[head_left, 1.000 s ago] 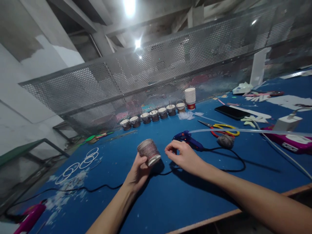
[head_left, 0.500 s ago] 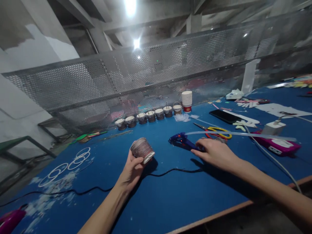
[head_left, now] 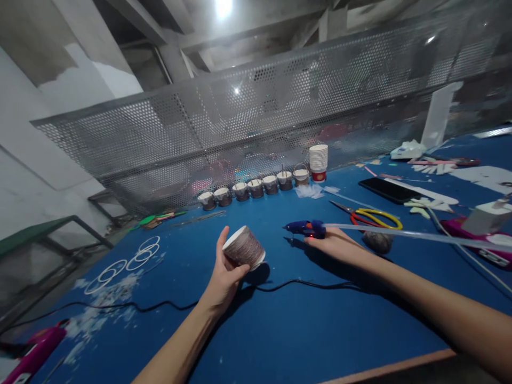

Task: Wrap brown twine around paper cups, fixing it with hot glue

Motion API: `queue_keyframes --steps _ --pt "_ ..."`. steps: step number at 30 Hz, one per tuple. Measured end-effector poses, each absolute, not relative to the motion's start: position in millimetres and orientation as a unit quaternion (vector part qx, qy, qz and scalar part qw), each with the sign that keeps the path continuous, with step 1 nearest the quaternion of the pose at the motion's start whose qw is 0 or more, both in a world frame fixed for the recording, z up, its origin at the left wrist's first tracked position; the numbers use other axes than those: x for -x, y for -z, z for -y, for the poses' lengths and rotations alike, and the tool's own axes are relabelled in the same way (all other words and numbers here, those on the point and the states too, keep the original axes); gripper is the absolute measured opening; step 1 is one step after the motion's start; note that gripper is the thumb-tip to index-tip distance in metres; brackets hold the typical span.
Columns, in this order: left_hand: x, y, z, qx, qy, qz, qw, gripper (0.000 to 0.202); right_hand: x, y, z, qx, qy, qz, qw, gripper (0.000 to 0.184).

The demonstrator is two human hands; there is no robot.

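Observation:
My left hand (head_left: 224, 277) is wrapped round a small cup (head_left: 244, 249) covered in wound brown thread, held tilted above the blue table (head_left: 280, 330). My right hand (head_left: 336, 246) grips a blue hot glue gun (head_left: 306, 228), lifted slightly with its nozzle pointing left toward the cup. A long clear glue stick (head_left: 400, 233) runs out of the gun's back to the right. The gun's black cord (head_left: 296, 287) trails across the table under my right arm.
A row of several thread-wrapped cups (head_left: 256, 188) and a stack of white paper cups (head_left: 318, 161) stand along a perforated metal screen (head_left: 256, 128). Scissors (head_left: 370, 216), a thread ball (head_left: 377, 241), a phone (head_left: 389, 190), white rings (head_left: 132, 258) and a pink glue gun (head_left: 34, 352) lie about.
My right hand went from beside the cup to the glue gun on the table, closed on it and raised it. My left hand turned the cup, its rim now toward me.

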State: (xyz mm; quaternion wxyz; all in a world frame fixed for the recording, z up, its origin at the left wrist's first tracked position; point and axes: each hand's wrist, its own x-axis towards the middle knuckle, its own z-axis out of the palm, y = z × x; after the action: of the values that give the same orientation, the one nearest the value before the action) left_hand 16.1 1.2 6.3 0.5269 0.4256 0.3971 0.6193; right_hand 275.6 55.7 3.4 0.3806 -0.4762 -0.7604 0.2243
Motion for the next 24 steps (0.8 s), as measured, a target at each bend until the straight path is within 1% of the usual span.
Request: queue_keyframes --steps 2,3,6,10,14,19,24 --pt "-15 -6 -1 -0.44 -0.614 -0.407 0.514 0.114 -274 -9 -41 0.466 -0.292 0.752 0.364 0.021" --pt "-15 -6 -1 -0.446 -0.613 -0.411 0.506 0.116 -273 -11 -33 0.456 -0.32 0.744 0.368 0.021" --pt "-16 -5 -1 -0.456 -0.622 -0.415 0.482 0.116 -267 -15 -16 0.421 -0.348 0.747 0.379 0.026" --pt "-18 -5 0 -0.466 -0.621 -0.417 0.472 0.115 -259 -12 -4 0.387 -0.333 0.779 0.363 0.027" --pt "-17 -5 0 -0.468 -0.617 -0.416 0.478 0.116 -255 -7 -2 0.356 -0.305 0.795 0.385 0.024" --pt "-17 -5 0 -0.467 -0.613 -0.416 0.482 0.117 -253 2 -3 0.316 -0.249 0.831 0.383 0.02" --pt "-20 -6 2 -0.469 -0.615 -0.418 0.477 0.115 -250 18 -4 0.275 -0.233 0.844 0.398 0.016"
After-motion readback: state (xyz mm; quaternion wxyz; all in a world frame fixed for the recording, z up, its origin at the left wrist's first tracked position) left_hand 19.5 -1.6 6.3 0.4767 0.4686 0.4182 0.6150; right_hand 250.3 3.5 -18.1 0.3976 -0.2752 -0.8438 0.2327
